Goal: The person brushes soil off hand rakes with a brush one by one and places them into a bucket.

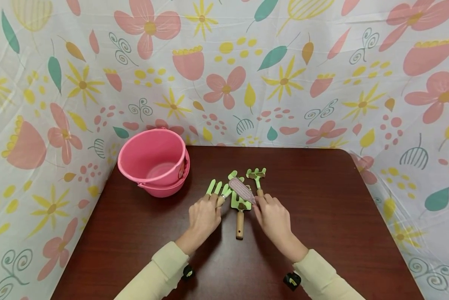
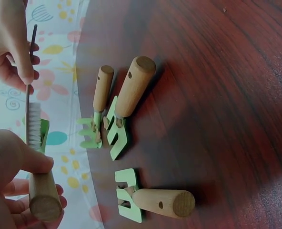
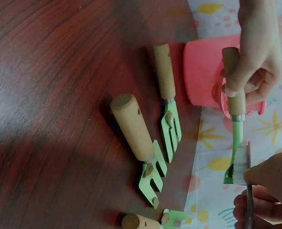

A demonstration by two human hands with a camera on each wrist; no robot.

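Note:
My left hand [image 1: 203,214] grips the wooden handle [image 3: 236,102] of a green garden rake, raised above the table. My right hand [image 1: 274,216] pinches a flat brush [image 1: 242,189] whose white bristles [image 2: 35,125] lie against the rake's green head [image 3: 229,175]. In the head view the brush covers much of that head, with prong ends showing round it. Below lie three green tools with wooden handles and brown clumps on their metal: a hand fork [image 3: 170,129] at left, a broader slotted fork [image 1: 240,223] in the middle, and a small rake [image 1: 257,177] at right.
Pink buckets [image 1: 153,160], one seemingly nested inside another, stand at the table's back left. The dark wooden table [image 1: 322,200] meets a flower-printed cloth [image 1: 224,54] behind and at the sides. Black wrist cameras [image 1: 292,281] hang below both sleeves.

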